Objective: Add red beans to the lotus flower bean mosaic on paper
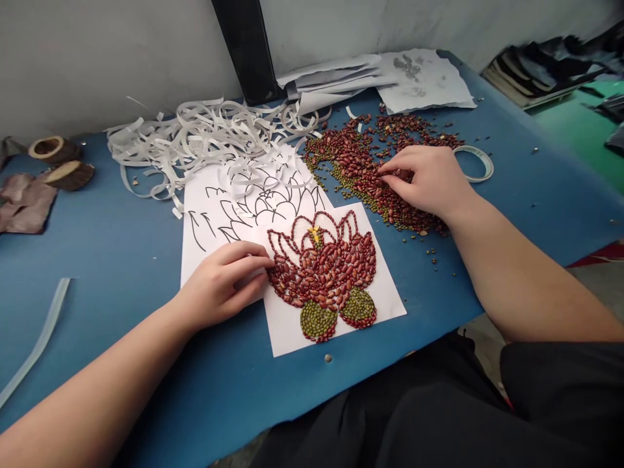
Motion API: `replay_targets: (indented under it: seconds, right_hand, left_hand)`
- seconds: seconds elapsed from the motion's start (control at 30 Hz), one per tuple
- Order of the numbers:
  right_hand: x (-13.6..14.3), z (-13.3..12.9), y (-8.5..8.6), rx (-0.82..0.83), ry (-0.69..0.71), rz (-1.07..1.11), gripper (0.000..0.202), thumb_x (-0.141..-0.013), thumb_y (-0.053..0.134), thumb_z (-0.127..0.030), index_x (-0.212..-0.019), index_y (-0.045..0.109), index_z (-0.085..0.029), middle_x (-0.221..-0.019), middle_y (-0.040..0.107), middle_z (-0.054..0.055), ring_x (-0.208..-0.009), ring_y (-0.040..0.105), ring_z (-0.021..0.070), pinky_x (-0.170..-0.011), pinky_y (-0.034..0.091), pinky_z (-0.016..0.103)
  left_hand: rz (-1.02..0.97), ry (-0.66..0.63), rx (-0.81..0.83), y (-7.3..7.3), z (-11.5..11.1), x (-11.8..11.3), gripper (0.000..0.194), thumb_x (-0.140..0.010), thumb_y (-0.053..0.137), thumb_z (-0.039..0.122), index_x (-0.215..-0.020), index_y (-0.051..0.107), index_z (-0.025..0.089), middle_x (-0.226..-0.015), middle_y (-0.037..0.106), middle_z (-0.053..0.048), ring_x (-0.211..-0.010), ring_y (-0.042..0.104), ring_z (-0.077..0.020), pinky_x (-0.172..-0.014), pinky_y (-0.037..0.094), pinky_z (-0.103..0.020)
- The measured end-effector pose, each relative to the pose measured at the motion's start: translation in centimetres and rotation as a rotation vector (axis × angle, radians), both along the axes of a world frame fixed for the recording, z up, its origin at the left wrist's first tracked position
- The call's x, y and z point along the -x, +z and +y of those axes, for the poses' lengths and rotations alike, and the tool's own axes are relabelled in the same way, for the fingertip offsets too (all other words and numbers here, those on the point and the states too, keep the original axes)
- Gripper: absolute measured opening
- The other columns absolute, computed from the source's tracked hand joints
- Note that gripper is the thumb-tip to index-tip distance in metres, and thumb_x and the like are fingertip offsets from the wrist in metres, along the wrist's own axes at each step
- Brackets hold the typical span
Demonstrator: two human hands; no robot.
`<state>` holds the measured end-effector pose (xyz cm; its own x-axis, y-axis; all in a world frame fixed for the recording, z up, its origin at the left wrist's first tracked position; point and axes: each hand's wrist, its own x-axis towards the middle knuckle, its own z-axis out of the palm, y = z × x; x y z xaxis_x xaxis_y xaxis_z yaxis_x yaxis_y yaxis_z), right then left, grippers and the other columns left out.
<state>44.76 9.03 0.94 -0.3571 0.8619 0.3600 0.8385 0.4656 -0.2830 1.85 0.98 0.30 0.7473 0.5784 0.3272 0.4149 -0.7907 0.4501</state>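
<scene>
Fingers (249, 265) of the left hand (217, 281), loosely parted, touch the bean flower's (329, 273) left edge on the worktop (127, 273); rightward, beside the bean pile (348, 156), the right hand's (431, 179) fingers are narrowed, grip unclear.

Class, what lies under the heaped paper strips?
Blue tabletop and part of a drawing sheet, glimpsed through gaps in the paper strips; anything fully covered cannot be seen.

The left hand (224, 284) hides a bit of the card (390, 300). Above the card, strips (209, 127) cover some of the drawing (273, 211). Up and right of the card, the right hand (429, 179) hides some beans (348, 156).
</scene>
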Motion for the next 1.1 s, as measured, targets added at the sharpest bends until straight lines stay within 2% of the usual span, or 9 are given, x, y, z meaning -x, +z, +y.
replay_targets:
  seconds: [0.13,0.3,0.4,0.53,0.77,1.1]
  right_hand:
    - [1.6,-1.2,0.7,0.024,0.065,0.092,0.016,-0.095,0.072,-0.029,-0.105,0.085,-0.028,-0.097,0.083,0.005,-0.085,0.076,0.0261,-0.083,0.061,0.044]
    - [4.4,-2.8,0.3,0.132,0.464,0.164,0.016,-0.102,0.068,-0.027,-0.100,0.084,-0.025,-0.102,0.084,0.003,-0.091,0.079,0.0202,-0.086,0.062,0.034]
    - [5.4,-3.0,-0.3,0.129,0.600,0.138,0.022,-0.105,0.063,-0.022,-0.101,0.084,-0.024,-0.106,0.085,0.003,-0.094,0.079,0.0179,-0.087,0.061,0.031]
    - [5.6,-3.1,-0.5,0.121,0.646,0.097,0.026,-0.106,0.059,-0.017,-0.103,0.084,-0.024,-0.105,0.085,0.003,-0.096,0.077,0.0180,-0.088,0.060,0.032]
    - [5.5,-3.3,0.1,0.096,0.673,0.032,0.025,-0.109,0.057,-0.020,-0.101,0.081,-0.023,-0.104,0.084,0.004,-0.095,0.074,0.0196,-0.090,0.057,0.036]
    - [5.6,-3.0,-0.2,0.089,0.700,0.008,0.030,-0.110,0.053,-0.018,-0.098,0.080,-0.023,-0.101,0.082,0.005,-0.093,0.073,0.0184,-0.088,0.055,0.034]
  left_hand:
    - [0.010,-0.008,-0.006,0.1,0.0,-0.1,0.022,-0.104,0.057,0.011,-0.120,0.070,0.017,-0.115,0.072,-0.009,-0.101,0.074,-0.0171,-0.090,0.061,-0.026]
    - [0.012,-0.015,-0.014,0.3,0.0,-0.2,0.021,-0.105,0.056,0.011,-0.120,0.070,0.017,-0.115,0.072,-0.010,-0.100,0.074,-0.0168,-0.089,0.061,-0.026]
    - [0.004,-0.013,-0.020,0.2,0.1,-0.1,0.022,-0.104,0.056,0.010,-0.120,0.070,0.017,-0.115,0.072,-0.010,-0.101,0.074,-0.0169,-0.089,0.061,-0.026]
    - [-0.002,-0.017,-0.026,0.2,0.1,-0.1,0.022,-0.104,0.057,0.010,-0.120,0.070,0.018,-0.115,0.073,-0.010,-0.101,0.075,-0.0172,-0.089,0.061,-0.026]
    - [-0.002,-0.014,-0.025,0.2,0.1,-0.3,0.022,-0.104,0.057,0.010,-0.119,0.070,0.017,-0.114,0.074,-0.010,-0.101,0.075,-0.0176,-0.089,0.062,-0.027]
    - [-0.002,-0.016,-0.031,0.1,0.1,-0.3,0.021,-0.103,0.057,0.010,-0.118,0.071,0.016,-0.113,0.074,-0.011,-0.100,0.075,-0.0178,-0.089,0.062,-0.027]
